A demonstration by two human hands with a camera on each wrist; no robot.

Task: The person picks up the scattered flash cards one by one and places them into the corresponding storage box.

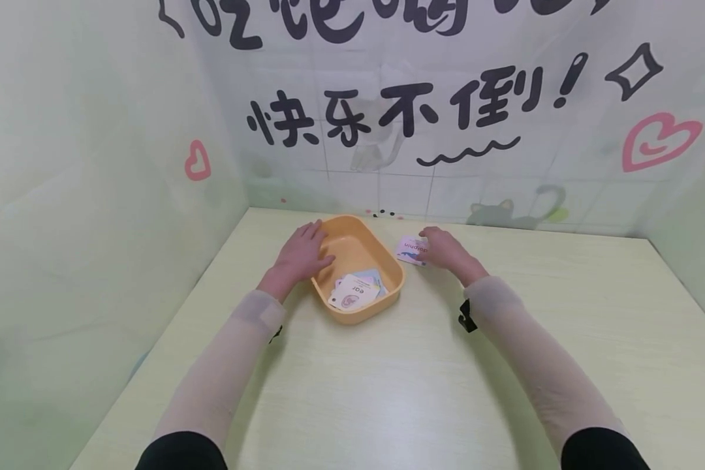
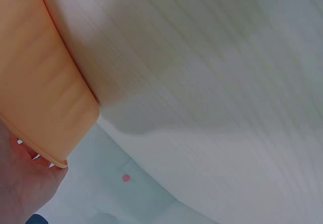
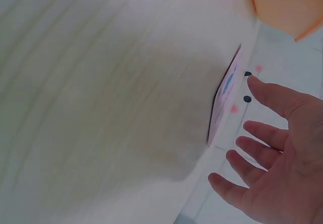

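In the head view, an orange plastic basket (image 1: 350, 244) stands on the table with several picture cards inside, the top one an "ear" card (image 1: 354, 292). My left hand (image 1: 303, 253) rests over the basket's left rim, fingers spread and loose. In the left wrist view, its fingertips are hidden behind the basket's rim (image 2: 38, 151). To the right of the basket lies a pinkish "dolphin" card (image 1: 410, 250) on the table. Right above the card is my right hand (image 1: 444, 250); the right wrist view shows its fingers (image 3: 256, 152) spread and apart from the card (image 3: 224, 99).
A pale wood-grain table (image 1: 376, 385) runs back to a printed wall sheet (image 1: 358, 78) with large dark characters. Another sheet (image 1: 94, 196) hangs along the left side. The basket stands near the table's far edge.
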